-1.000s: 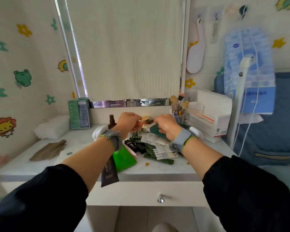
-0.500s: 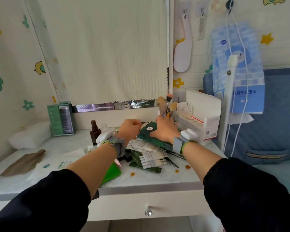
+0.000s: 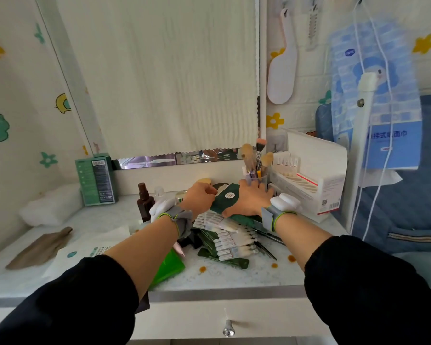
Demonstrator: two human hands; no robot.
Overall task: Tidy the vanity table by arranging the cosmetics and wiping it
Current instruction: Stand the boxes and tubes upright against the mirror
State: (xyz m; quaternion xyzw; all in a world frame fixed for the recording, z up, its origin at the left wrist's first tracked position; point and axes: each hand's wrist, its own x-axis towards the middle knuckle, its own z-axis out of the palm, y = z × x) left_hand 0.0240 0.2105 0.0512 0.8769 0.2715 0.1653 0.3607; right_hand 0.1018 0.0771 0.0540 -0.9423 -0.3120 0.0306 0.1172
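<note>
Head view: at the back of the white vanity table [image 3: 234, 278], left hand [image 3: 201, 199] grips a flat dark-green cardboard box [image 3: 227, 201] — right hand [image 3: 250, 202] spread flat on top. Best lifted level, lest white sachets [image 3: 230, 241] beneath slide.

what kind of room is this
Most likely a bedroom corner with a vanity table: makeup brushes at the back, a mostly covered mirror behind, and skincare packets piled on top.

A white hairbrush [image 3: 281, 70] hangs on the wall at one o'clock. A blue face-towel pack [image 3: 396, 108] hangs at two o'clock, above blue quilted bedding [image 3: 408, 220].
</note>
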